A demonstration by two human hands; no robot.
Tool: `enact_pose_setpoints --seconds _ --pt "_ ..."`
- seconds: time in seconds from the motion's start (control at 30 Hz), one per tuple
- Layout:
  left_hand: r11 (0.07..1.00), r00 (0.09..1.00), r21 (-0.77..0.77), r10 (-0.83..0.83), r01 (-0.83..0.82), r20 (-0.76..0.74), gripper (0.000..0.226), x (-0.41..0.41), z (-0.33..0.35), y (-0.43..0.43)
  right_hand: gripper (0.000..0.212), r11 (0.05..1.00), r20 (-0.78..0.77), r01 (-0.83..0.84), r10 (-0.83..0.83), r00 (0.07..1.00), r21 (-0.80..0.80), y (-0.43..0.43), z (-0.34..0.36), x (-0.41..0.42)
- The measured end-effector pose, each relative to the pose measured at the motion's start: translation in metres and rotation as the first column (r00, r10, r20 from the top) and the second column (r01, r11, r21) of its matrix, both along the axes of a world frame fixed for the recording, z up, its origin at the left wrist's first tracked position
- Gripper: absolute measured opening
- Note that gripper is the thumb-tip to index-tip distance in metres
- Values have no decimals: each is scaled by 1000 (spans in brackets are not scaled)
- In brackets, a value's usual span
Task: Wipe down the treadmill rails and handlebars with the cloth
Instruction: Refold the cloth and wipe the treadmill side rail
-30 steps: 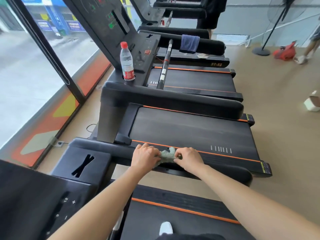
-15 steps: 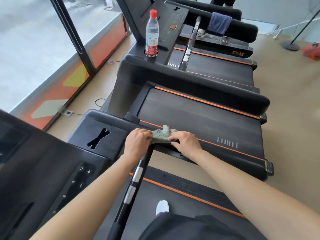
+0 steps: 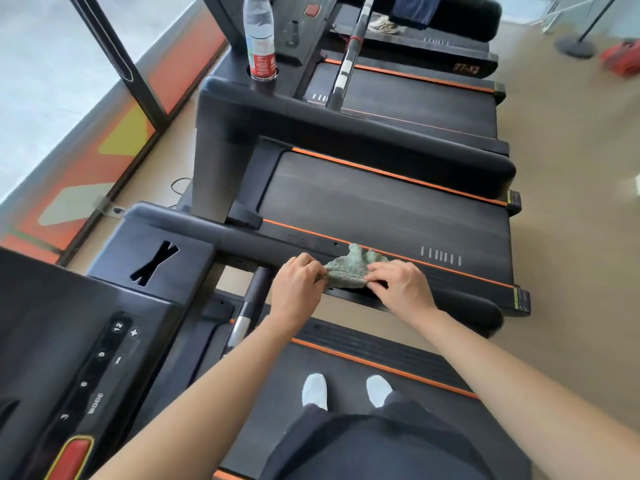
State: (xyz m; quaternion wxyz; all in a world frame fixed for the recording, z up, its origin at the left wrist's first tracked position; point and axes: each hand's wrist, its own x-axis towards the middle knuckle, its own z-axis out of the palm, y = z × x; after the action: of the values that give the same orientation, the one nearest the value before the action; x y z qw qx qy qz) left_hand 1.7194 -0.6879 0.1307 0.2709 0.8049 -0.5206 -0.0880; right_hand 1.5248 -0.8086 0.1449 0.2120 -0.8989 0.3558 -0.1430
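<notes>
2 hands grip a crumpled grey-green cloth (image 3: 351, 268) on the black handlebar (image 3: 450, 301): left hand (image 3: 298, 287) pinches its left edge, right hand (image 3: 398, 284) curls fingers over its right edge.

Gym: row of treadmills (image 3: 381, 209)
</notes>
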Motion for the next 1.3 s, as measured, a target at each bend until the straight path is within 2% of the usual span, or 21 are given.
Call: enact_pose_setpoints --seconds 0.1,0.27,0.6,0.73,0.83,1.1,1.2,1.3 --pt "998 995 21 56 -55 -78 17 -32 -1 -7 16 1000 6 1 -1 1000 11 -8 -2 -24" --pt "986 979 54 165 -159 -122 14 -82 2 -15 15 997 21 -82 82 996 9 -24 -5 -56" --pt "894 894 -45 445 -447 -43 22 -102 7 -11 16 943 -22 -288 296 955 165 -37 8 -22" --pt "898 898 -26 438 -440 -49 23 -84 5 1 34 902 -28 -399 409 912 167 -32 9 21" --pt "925 922 25 380 -380 -73 39 -65 4 7 36 866 -70 -461 481 874 194 -32 8 56" --pt "839 840 50 541 -543 50 15 13 12 16 44 776 -100 -589 620 778 226 -20 10 150" --pt "779 778 35 620 -626 100 7 44 10 35 50 736 -169 -634 674 719 237 -10 8 185" --pt "730 731 43 678 -682 77 5 67 12 46 52 675 -244 -699 738 629 236 -2 10 218"
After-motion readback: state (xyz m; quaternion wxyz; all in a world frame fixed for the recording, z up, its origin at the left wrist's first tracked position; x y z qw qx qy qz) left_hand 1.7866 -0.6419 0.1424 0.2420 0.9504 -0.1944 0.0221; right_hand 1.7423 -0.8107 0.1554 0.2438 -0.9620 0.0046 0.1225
